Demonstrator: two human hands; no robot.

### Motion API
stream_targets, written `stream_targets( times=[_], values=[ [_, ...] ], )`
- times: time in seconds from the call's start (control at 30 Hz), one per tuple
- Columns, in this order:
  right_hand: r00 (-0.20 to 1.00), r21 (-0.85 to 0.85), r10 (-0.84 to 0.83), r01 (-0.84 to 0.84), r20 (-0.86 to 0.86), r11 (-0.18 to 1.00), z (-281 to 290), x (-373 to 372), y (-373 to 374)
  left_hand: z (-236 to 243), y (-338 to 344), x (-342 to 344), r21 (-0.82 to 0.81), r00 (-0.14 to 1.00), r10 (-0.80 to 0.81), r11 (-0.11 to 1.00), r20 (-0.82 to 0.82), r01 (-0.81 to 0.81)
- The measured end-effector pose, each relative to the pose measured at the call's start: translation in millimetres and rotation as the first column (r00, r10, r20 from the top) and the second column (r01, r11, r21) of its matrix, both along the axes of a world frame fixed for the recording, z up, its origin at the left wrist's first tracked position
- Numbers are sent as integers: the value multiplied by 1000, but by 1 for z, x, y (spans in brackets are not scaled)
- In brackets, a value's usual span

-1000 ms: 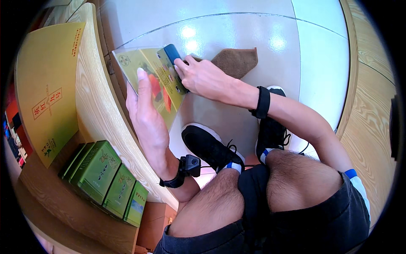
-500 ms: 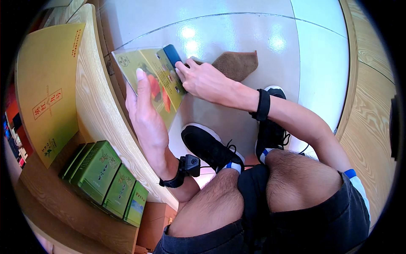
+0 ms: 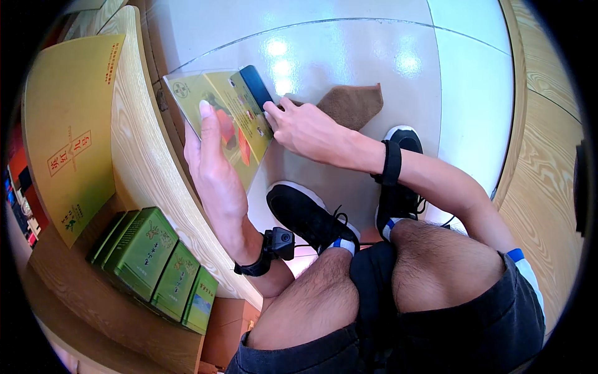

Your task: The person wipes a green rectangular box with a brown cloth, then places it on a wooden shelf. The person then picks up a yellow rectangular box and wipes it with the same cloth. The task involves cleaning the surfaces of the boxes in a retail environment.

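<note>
My left hand (image 3: 215, 177) grips a flat yellow display sign (image 3: 254, 117) along its left side, thumb lying on the front. The sign seems to have a clear cover; it bears printed orange-red fruit, text and a dark blue band at its upper right. My right hand (image 3: 306, 132) is closed at the sign's right edge, fingers bunched on a brown cloth (image 3: 352, 107). Most of the cloth hangs out beyond the hand, over the floor. The fingers of my left hand behind the sign are hidden.
To the left, a wooden shelf (image 3: 149, 143) holds several green boxes (image 3: 146, 252) and a large upright yellow panel (image 3: 78, 124). My black shoes (image 3: 305, 209) rest on pale floor tiles (image 3: 349, 50). Wooden boards (image 3: 551, 143) run along the right.
My right hand has slid slightly down and to the right along the sign's edge, and the cloth has shifted with it. My left hand and the sign have hardly moved.
</note>
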State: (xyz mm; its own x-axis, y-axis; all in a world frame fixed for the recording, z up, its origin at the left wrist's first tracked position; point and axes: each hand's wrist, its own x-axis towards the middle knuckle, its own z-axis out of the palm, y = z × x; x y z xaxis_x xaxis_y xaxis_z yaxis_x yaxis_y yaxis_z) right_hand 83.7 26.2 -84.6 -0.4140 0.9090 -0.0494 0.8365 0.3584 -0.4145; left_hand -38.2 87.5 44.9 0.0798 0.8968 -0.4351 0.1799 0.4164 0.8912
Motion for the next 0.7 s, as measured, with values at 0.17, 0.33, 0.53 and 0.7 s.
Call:
stream_targets(
  times=[0.17, 0.33, 0.53, 0.7],
  values=[
    [1000, -31, -15, 14, -26, 999, 1, 0, -7, -5, -1, 0, -12, 1000, 0, 1000, 20, 1],
    [999, -83, 2, -6, -40, 996, 8, 2, -8, -3, 0, 0, 8, 1000, -9, 1000, -2, 9],
    [998, -61, -7, 4, -57, 998, 7, -3, -13, -1, 0, 1, -8, 1000, 13, 1000, 16, -13],
    [1000, -67, -7, 5, -28, 998, 9, -1, -15, -8, 0, -2, 27, 1000, -15, 1000, -5, 15]
  ],
)
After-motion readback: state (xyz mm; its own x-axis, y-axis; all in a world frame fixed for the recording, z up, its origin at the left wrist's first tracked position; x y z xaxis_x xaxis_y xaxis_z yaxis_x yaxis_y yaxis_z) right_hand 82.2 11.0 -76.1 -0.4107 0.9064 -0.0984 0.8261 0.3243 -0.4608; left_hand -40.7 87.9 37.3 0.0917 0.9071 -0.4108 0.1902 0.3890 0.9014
